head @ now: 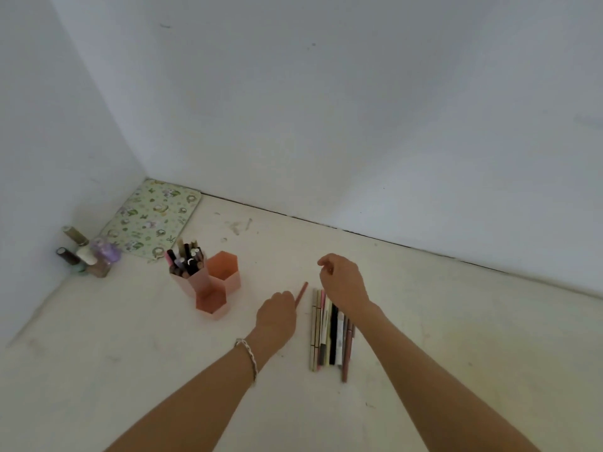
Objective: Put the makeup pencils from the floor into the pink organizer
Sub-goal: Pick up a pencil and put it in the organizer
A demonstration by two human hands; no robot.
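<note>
The left hand pinches one pink pencil, whose free end points to 1 o'clock. The pink organizer stands on the floor at 10 o'clock from this hand, one cup already full. The right hand hangs over the row of makeup pencils at 3 o'clock, its fingers loosely curled, holding nothing.

The light is soft and even, with no clear source and no glare. The walls read cool grey-blue and the floor pale cream. Shadows are faint, with blurred edges. The wide lens bows the line between wall and floor and stretches the lower corners. Detail is soft throughout; the bottles in the corner and the fingertips of the right hand look smeared.
</note>
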